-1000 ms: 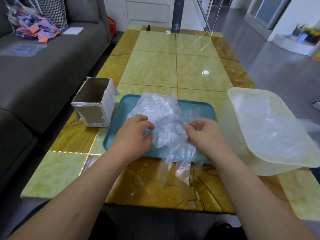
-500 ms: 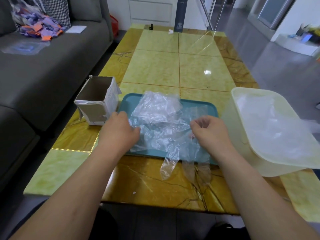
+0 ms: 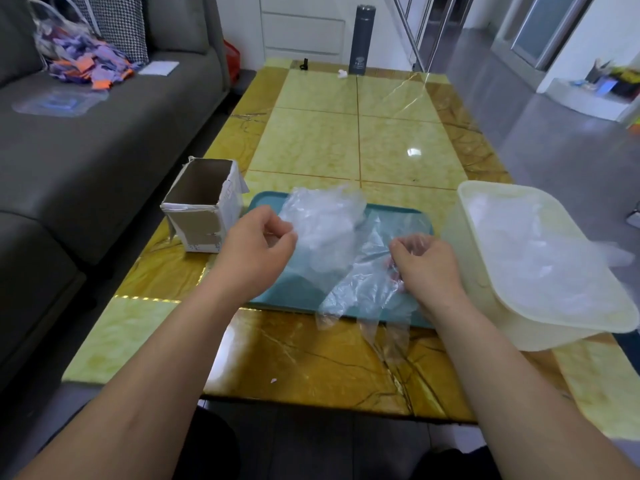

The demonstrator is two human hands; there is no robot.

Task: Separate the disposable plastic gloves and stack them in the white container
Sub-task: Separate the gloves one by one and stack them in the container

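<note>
Right grip (image 3: 426, 268) pinches glove (image 3: 363, 292) draped below (over tray (image 3: 273, 292)).

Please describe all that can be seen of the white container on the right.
The white container is a rectangular tub of milky, half-clear plastic with rounded corners and a wide rim, open, with no lid. It stands on the table, close beside the tray. Clear gloves lie inside; one piece hangs over its right rim. No hand touches it; the right hand is near its left wall.

Bright daylight is admitted from the upper right; glare is seen on the table (image 3: 414, 152); edges are bowed.
</note>
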